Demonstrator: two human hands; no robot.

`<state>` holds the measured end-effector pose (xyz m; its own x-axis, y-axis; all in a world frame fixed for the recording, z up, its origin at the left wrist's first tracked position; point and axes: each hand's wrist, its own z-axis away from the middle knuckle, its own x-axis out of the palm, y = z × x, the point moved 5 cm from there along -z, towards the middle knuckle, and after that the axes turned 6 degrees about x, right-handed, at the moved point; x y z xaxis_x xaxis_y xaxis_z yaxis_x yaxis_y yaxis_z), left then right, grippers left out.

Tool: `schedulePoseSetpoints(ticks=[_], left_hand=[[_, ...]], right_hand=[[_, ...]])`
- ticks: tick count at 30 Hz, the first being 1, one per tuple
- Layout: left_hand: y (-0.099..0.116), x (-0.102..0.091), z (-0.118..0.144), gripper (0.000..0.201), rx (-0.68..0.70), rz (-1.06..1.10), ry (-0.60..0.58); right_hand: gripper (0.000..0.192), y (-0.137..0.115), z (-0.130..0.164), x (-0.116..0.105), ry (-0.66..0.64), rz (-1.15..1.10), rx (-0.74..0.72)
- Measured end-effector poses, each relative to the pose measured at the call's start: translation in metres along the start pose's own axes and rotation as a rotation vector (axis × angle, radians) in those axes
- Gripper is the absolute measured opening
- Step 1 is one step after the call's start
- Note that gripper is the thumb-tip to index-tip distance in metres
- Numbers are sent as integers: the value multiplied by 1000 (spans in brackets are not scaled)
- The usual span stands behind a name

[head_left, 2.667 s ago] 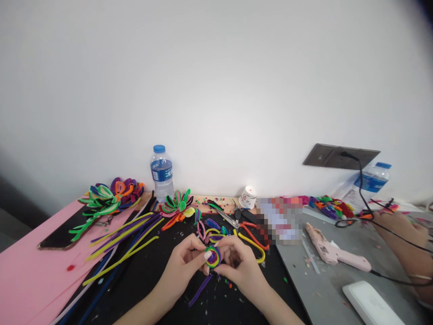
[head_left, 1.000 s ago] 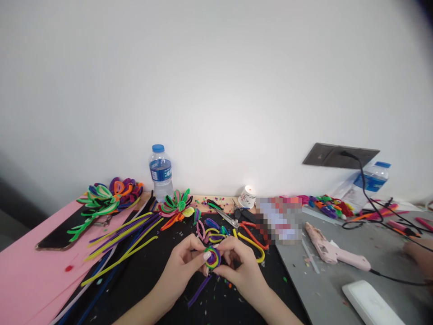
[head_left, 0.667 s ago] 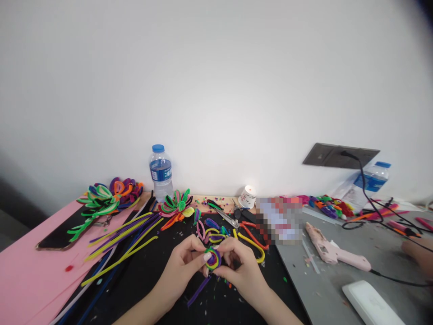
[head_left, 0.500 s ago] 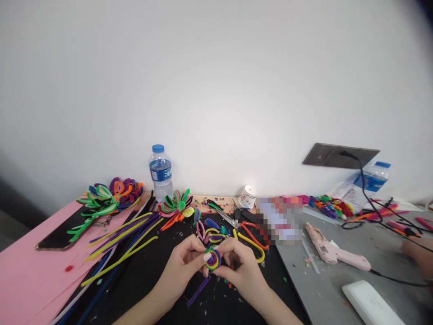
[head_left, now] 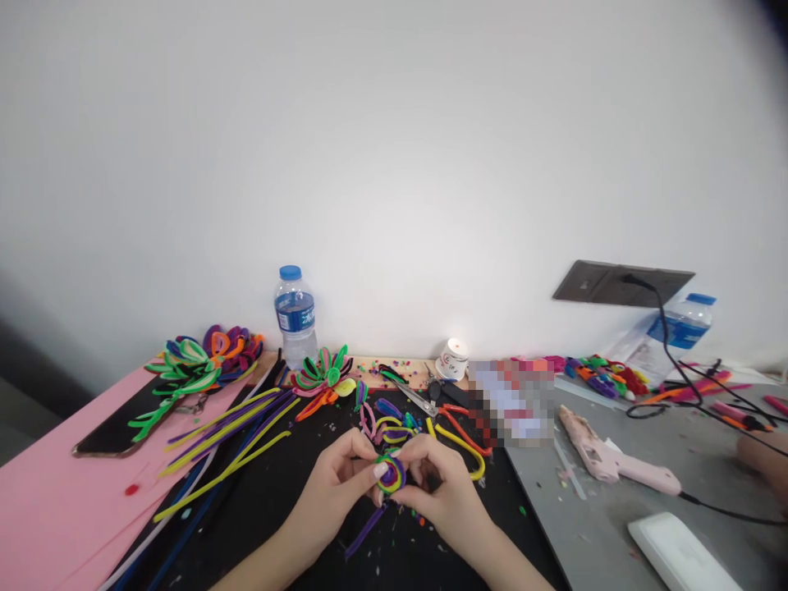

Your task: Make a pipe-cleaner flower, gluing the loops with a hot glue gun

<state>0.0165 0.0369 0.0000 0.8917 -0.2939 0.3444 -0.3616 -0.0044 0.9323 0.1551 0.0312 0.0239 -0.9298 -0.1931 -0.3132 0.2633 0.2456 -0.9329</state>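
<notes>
Between the fingers of both hands is a small round coil of pipe cleaners (head_left: 392, 478), with rings of purple, yellow, red and green. My left hand (head_left: 343, 476) pinches its left side, thumb lying across the face. On the right edge, my right hand (head_left: 436, 484) closes with thumb and fingertips. A purple pipe cleaner (head_left: 365, 532) extends below the coil; whether it joins the coil cannot be made out. Just beyond my fingers lie looped pipe-cleaner pieces (head_left: 394, 428) and a bent yellow pipe cleaner (head_left: 465, 444).
Scissors (head_left: 416, 400) and red-handled pliers (head_left: 465, 425) lie behind the hands. Pipe-cleaner flowers (head_left: 329, 373), loose strips (head_left: 237, 460), a phone (head_left: 114, 427) and a water bottle (head_left: 296, 316) are at left. Right: paper cup (head_left: 452, 361), glue gun (head_left: 616, 464), white case (head_left: 674, 550), another person's hand (head_left: 763, 464).
The whole view has shifted slightly, so things appear a little further right. Both hands keep their pinch on the coil, which shows little change.
</notes>
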Motion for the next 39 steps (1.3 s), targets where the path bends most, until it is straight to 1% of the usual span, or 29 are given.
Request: schedulePoseSetpoints(ticks=[8, 13, 39], left_hand=[[2, 1, 0, 20, -4, 1, -11], [1, 1, 0, 16, -29, -11, -7], [-2, 0, 0, 14, -26, -10, -13]], right_hand=[[24, 1, -1, 0, -8, 3, 8], [25, 2, -1, 0, -15, 8, 13], [24, 3, 0, 0, -17, 9, 23]])
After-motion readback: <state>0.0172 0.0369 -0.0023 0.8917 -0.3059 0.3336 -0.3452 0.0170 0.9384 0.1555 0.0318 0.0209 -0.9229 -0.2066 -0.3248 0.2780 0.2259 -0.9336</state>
